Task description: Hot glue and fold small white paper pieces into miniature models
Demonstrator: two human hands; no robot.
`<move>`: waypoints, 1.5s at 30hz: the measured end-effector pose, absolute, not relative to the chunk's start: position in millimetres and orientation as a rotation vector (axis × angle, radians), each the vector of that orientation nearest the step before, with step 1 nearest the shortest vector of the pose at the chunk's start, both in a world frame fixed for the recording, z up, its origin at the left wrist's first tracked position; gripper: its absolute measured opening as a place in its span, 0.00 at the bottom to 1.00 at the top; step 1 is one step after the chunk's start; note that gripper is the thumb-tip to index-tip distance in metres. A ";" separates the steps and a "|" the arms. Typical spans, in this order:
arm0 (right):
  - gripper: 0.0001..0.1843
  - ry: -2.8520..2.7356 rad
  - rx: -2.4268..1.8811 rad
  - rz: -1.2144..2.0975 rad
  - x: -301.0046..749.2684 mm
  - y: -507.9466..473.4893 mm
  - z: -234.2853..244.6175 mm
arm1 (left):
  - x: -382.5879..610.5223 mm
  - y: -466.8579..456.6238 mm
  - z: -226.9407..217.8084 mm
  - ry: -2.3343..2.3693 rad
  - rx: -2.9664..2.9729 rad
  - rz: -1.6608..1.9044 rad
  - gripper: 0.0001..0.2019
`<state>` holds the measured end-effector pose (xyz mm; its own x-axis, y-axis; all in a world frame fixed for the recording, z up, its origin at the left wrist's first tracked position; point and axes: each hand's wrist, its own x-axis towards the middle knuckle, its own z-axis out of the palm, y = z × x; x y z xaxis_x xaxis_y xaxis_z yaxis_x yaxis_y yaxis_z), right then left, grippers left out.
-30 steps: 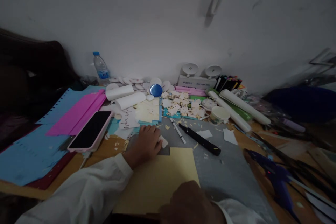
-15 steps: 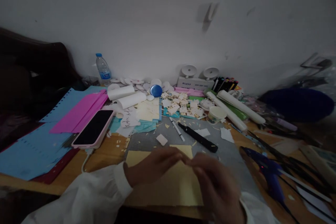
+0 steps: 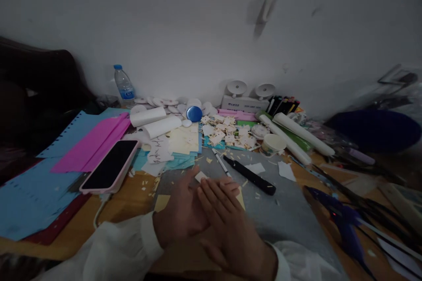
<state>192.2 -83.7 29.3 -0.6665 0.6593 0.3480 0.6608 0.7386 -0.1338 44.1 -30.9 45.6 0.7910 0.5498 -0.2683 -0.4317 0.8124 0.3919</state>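
My left hand [image 3: 183,208] is slightly blurred, palm turned inward with its fingers stretched out. Across that palm my right hand [image 3: 231,228] lies flat, fingers straight and side by side, so the two touch. Whatever may be between the palms is hidden. Beneath them is a yellow paper sheet [image 3: 161,203], mostly covered by the hands. A small pale block [image 3: 200,176] shows just beyond the fingers. A white pen [image 3: 220,161] and a long black tool [image 3: 250,174] lie on the grey mat [image 3: 283,210] past the right fingertips.
To the left are a phone [image 3: 110,164], pink paper [image 3: 90,145] and blue sheets [image 3: 39,197]. A water bottle [image 3: 124,85] stands by the wall. Small cut paper pieces [image 3: 219,129] are heaped at the back. On the right lie white rolls [image 3: 303,134] and a blue glue gun [image 3: 339,219].
Both hands have gone from fingertips meeting over the yellow sheet to flat, with the right laid across the left palm. The view has shifted slightly.
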 end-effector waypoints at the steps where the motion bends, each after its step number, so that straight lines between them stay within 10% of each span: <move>1: 0.42 -2.589 -1.023 -0.017 193.5 -82.9 30.4 | 42.5 -30.1 46.3 0.370 0.315 0.529 0.34; 19: 0.33 -2.339 -0.920 0.279 219.0 -81.0 21.3 | 2.5 -32.1 43.3 0.390 0.701 0.501 0.18; 26: 0.07 -2.066 -1.059 0.358 222.6 -72.2 16.7 | -0.5 -27.9 50.8 0.713 1.130 0.593 0.11; 45: 0.11 -1.823 -1.504 -0.148 311.0 -62.6 68.5 | -9.1 -0.8 41.4 0.971 1.819 0.725 0.08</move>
<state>311.0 -62.6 68.5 -0.0232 0.7953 0.6058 0.8825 0.3010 -0.3613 -9.1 -0.8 41.4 0.5152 0.8540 0.0722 0.3123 -0.2655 0.9121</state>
